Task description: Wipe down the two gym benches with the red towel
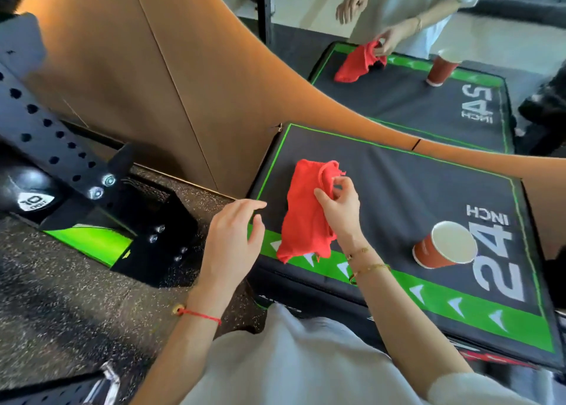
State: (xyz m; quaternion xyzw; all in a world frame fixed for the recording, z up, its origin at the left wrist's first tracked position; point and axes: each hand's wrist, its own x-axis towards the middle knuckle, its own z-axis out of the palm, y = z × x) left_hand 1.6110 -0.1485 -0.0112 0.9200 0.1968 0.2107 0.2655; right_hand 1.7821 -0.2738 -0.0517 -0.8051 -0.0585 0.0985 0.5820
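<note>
Right hand (338, 211) pinching the crumpled red cloth towel (306, 211) between thumb and fingers, lifting its upper part. Towel's lower end draped on the black padded box top with green border (398, 184), near the left edge, reaching the green strip along the near edge. Left hand (232, 239) open, fingers spread, holding nothing, hovering just off the left edge. Red paper cup (441, 248) upright toward the right edge, beside the white "24 INCH" print (493, 251).

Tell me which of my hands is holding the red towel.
Your right hand pinches the red towel on the black pad; the left hand hovers open beside it, touching nothing.
</note>
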